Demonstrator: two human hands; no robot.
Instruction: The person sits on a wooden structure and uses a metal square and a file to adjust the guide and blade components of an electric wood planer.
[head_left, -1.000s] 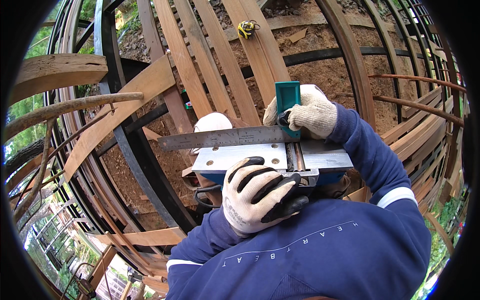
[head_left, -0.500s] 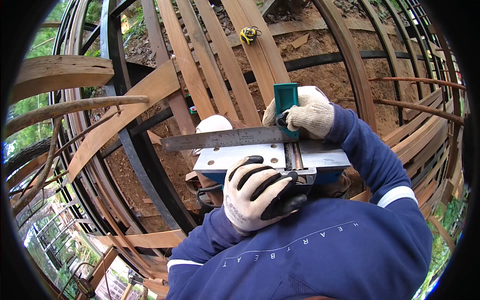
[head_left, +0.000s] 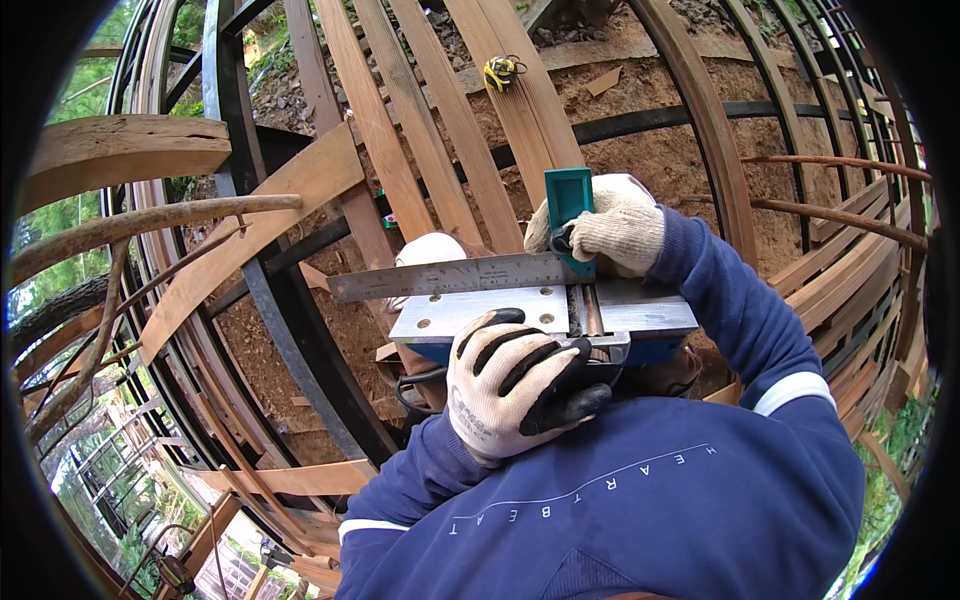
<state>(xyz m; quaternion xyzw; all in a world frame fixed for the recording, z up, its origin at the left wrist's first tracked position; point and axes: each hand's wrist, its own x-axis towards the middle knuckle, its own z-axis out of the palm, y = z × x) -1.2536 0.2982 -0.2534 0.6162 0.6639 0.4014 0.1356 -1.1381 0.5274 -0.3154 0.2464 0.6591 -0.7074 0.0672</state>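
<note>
An electric hand planer (head_left: 470, 314) lies upside down against my body, its silver sole facing up and its blade slot showing. My left hand (head_left: 515, 385), in a white glove with black patches, is wrapped over the planer's near side. In my right hand (head_left: 615, 230), gloved in cream knit, is the green handle of a try square (head_left: 450, 277). The square's steel blade reaches left along the far edge of the sole, standing on edge. My right thumb presses on the handle's near end. The underside of the planer is hidden.
Long wooden boards (head_left: 420, 120) run away from me over dark metal beams (head_left: 305, 350). A yellow and black tape measure (head_left: 502, 72) rests on the widest board. Bare soil (head_left: 640, 150) shows between the beams. Curved branches (head_left: 150, 220) stick in from the left, and more timber lies right.
</note>
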